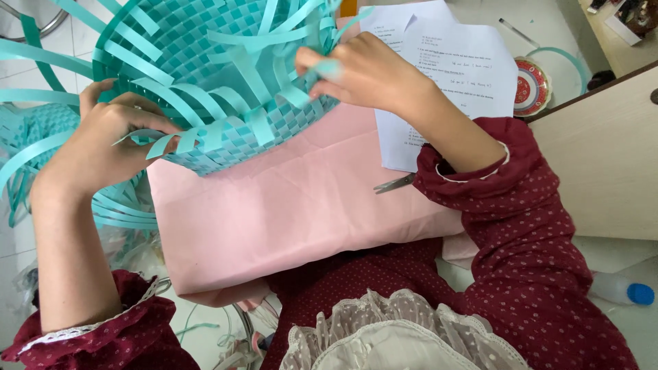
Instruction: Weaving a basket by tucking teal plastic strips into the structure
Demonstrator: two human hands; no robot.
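- Nearest the camera: dark red dotted sleeves (521,226) with lace cuffs, and a frilled lace collar at the bottom edge.
- Pink cloth (288,205) is spread over the lap, creased, and serves as the work surface.
- Scissors (395,183) lie on the pink cloth's right edge, just beside the right forearm; only the blades show.
- Left hand (103,147): grip clenched on the near-left rim of the teal woven basket (205,62), thumb and fingers pinching loose strip ends at the edge.
- Right hand (367,68): grip closed on a teal strip (325,68) at the basket's right rim, strip pinched between the fingertips.
- The basket sits tilted, lower edge resting on the top of the pink cloth, opening facing the camera; unwoven strips fan out all around the rim.
- Loose teal strips (41,157) pile at the left, under and behind the left hand.
- Printed paper sheets (466,62) lie past the right hand, partly under the wrist.
- Red patterned round tin (531,85) sits beyond the paper.
- Light wooden panel (610,157) stands at the right; plastic bottle with blue cap (627,289) lies on the floor below it.
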